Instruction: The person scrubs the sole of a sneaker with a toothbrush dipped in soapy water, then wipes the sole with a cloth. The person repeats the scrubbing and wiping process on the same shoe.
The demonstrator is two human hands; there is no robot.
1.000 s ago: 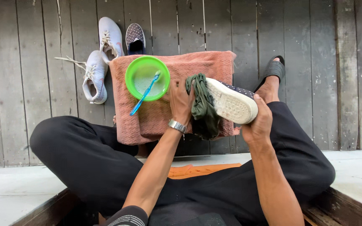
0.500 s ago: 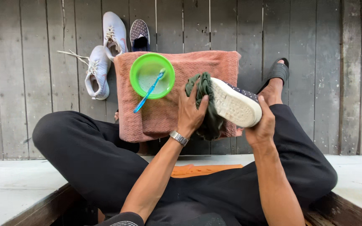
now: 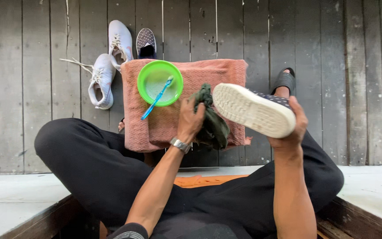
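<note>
Left hand (image 3: 190, 121) closed on a dark green cloth (image 3: 211, 124), fingers wrapped over its upper folds, rest of the cloth hanging loose below the fist; silver watch (image 3: 180, 144) on that wrist. Cloth touching, or all but touching, the heel end of a shoe (image 3: 253, 109). Right hand (image 3: 290, 128) gripping the shoe from the toe end, fingers curled over the upper, pale ridged sole turned up toward the camera, dark dotted upper partly visible behind it. Shoe held in the air above the right edge of a pink towel (image 3: 200, 75), tilted, heel toward the left hand. Towel spread on the grey plank floor (image 3: 332, 53) between the knees. Green bowl (image 3: 160, 82) standing upright on the towel's upper left part; inside it the head of a blue toothbrush (image 3: 156, 99), handle leaning out over the near rim and ending on the towel. Any liquid in the bowl: cannot tell. Beyond the towel's left corner, two white sneakers (image 3: 105, 71) lying on the planks, laces trailing left, and just beside them a second dark dotted shoe (image 3: 146, 43), opening up. Black sandal (image 3: 284, 79) on the foot at right, just past the towel. Legs in black trousers (image 3: 80, 159), seated on a pale step.
</note>
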